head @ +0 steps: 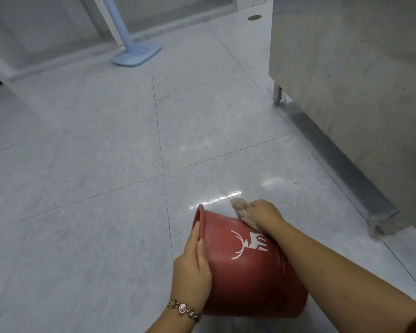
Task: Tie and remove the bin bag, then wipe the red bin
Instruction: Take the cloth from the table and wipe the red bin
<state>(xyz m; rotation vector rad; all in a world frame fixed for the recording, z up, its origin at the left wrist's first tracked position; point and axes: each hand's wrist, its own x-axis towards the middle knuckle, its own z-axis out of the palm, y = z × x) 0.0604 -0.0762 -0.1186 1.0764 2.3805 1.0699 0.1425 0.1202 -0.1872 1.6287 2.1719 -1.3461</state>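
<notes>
So the red bin (247, 265) is in the lower middle of the frame, tipped over on its side and held above the grey tile floor (82, 152), with its open mouth pointing toward the upper left and its base toward the bottom right. There's a white deer logo (249, 243) on the side facing up. The left hand (192, 267) is wrapped around the side near the rim, fingers curled over the lip, so it's gripping the bin. A bracelet (184, 308) sits on that wrist. The right hand (264, 212) is pressed down flat on a pale cloth (243, 212) against the far upper side of the bin, fingers closed over the cloth. No bag visible on the rim. Upper left of the frame has a light blue mop (137, 52) resting on the floor by the wall, and a steel cabinet (358, 80) on legs fills the upper right
</notes>
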